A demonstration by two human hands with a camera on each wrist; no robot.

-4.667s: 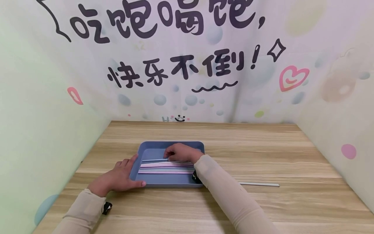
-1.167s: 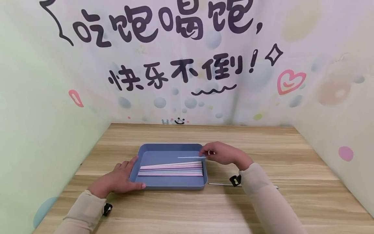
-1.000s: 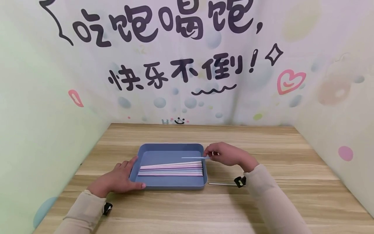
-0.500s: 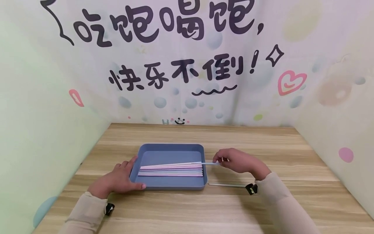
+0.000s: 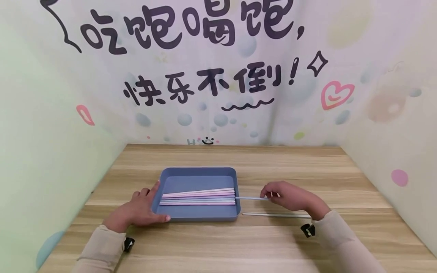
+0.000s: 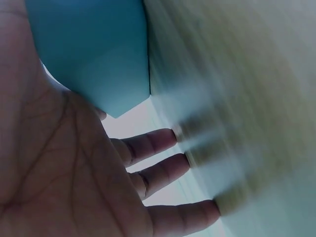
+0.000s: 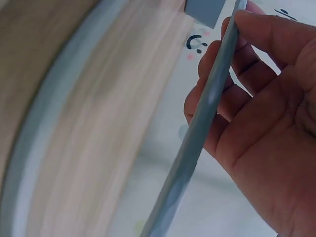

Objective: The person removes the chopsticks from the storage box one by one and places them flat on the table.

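Observation:
A blue-grey tray [image 5: 201, 218] stands on the wooden table, with several pink, white and blue chopsticks [image 5: 198, 197] lying side by side in it. My left hand [image 5: 138, 210] rests against the tray's left side, thumb at the front rim. In the left wrist view its straight fingers [image 6: 165, 173] reach down to the table. To the right of the tray, my right hand [image 5: 290, 195] pinches a blue chopstick [image 5: 250, 198] between thumb and fingertips. The chopstick's left end is at the tray's right rim. The right wrist view shows the chopstick [image 7: 197, 123] running back past the palm.
A pale chopstick [image 5: 273, 215] lies on the table just right of the tray, its right end hidden near the right wrist. Patterned walls [image 5: 218, 125] enclose the table at the back and sides.
My right hand has drawn the blue chopstick from the back of the tray out to the right and toward me. The left hand has stayed at the tray.

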